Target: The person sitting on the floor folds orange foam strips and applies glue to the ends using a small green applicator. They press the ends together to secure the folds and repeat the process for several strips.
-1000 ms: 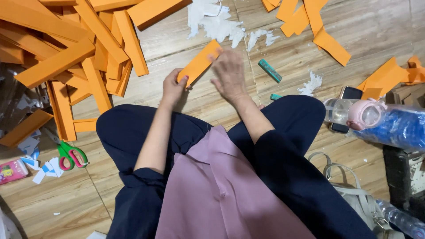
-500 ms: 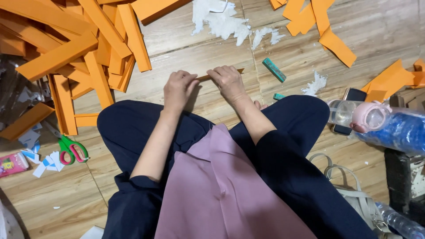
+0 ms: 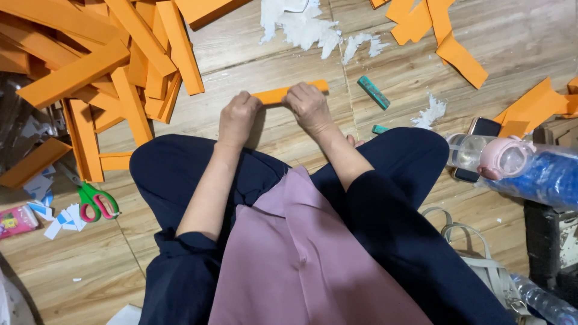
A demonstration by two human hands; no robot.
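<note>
I sit cross-legged on a wooden floor. Both hands hold one long orange paper strip (image 3: 278,94) in front of my knees. My left hand (image 3: 238,116) pinches its left end with closed fingers. My right hand (image 3: 308,105) covers its right half, and the strip's far tip sticks out beyond the knuckles. The strip lies almost level, just above the floor.
A big heap of orange strips (image 3: 102,66) fills the upper left. More orange pieces (image 3: 442,36) lie upper right. Green-and-red scissors (image 3: 93,200) rest at the left. White paper scraps (image 3: 301,24), a teal bar (image 3: 373,92), a phone (image 3: 481,128) and bottles (image 3: 518,165) lie around.
The orange piece, earlier tilted and broad between my hands, has turned level and narrow. My hands shifted slightly apart along it.
</note>
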